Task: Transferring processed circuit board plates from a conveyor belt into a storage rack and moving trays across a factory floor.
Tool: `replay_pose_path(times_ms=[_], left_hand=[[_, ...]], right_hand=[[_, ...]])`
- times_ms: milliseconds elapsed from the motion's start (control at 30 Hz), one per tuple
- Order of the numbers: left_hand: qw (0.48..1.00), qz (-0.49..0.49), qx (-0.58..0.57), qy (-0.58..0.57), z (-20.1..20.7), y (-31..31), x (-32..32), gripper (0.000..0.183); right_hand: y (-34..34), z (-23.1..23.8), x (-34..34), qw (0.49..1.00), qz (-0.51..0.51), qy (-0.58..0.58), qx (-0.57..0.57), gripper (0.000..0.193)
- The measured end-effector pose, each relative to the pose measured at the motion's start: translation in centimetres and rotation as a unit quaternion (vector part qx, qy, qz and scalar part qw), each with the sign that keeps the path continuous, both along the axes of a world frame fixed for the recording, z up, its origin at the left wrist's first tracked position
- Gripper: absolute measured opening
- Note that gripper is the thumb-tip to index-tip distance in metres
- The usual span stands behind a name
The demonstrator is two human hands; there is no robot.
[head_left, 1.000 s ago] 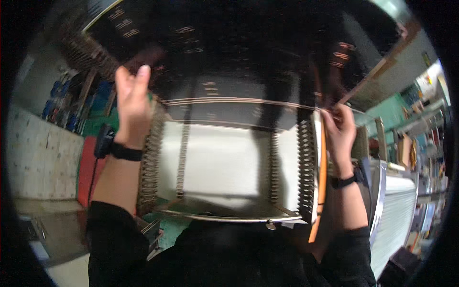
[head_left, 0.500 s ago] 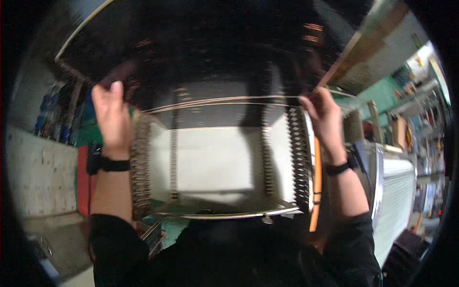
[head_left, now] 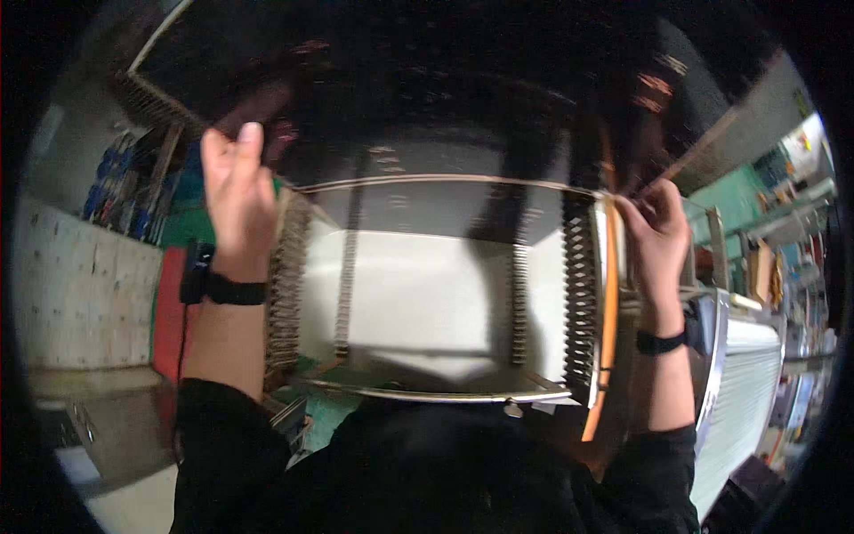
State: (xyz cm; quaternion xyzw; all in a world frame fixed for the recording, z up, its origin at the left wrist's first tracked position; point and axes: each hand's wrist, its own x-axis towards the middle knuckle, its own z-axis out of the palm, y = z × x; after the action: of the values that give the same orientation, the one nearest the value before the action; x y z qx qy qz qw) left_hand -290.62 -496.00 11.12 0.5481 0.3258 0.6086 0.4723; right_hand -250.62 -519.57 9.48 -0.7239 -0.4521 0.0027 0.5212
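A large glossy black panel (head_left: 427, 98) fills the top of the view, with faint reflections on its face. My left hand (head_left: 238, 200) is closed at its lower left edge, thumb and fingers blurred by motion. At the lower right corner, my right hand (head_left: 658, 231) grips the panel's edge with bent fingers. The panel's thin copper-coloured near edge (head_left: 463, 178) runs between the hands, over the far end of a rack. That slotted rack (head_left: 580, 303) has toothed strips along both sides and notched bars inside; a white surface (head_left: 409, 285) shows between them.
A metal bar (head_left: 436, 392) crosses the rack's near end, close to my body. Beside its right side lies an orange strip (head_left: 608, 311). Farther right stand a white ribbed stack (head_left: 738, 392) and cluttered shelves (head_left: 801, 258); a pale board (head_left: 84, 294) and a red object (head_left: 169, 311) are left.
The rack, panel and both hands have shifted right in the view. The panel's near edge now appears as one line where two showed before. Both hands keep their hold.
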Motion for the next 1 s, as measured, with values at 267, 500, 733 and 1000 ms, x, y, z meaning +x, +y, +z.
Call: replay_pose_path(times_ms=[267,500,733,1000], left_hand=[[0.998,-0.003,0.036,0.054,-1.7,0.6,-1.4,0.021],[0.994,-0.099,0.037,-0.033,-2.8,0.8,-0.8,0.024],[0.994,-0.082,0.065,-0.036,-1.1,-0.4,0.3,0.022],[1.0,-0.024,-0.013,0.014,-0.8,-0.7,-0.9,0.023]], right_hand=[[-0.5,1.8,-1.4,0.994,0.053,-0.045,-0.088,0.017],[1.1,-2.8,-1.2,0.987,0.005,-0.126,-0.103,0.028],[0.7,-1.6,-2.2,0.998,-0.017,-0.064,0.015,0.032],[-1.8,1.5,-1.5,0.989,0.062,0.122,-0.051,0.016]])
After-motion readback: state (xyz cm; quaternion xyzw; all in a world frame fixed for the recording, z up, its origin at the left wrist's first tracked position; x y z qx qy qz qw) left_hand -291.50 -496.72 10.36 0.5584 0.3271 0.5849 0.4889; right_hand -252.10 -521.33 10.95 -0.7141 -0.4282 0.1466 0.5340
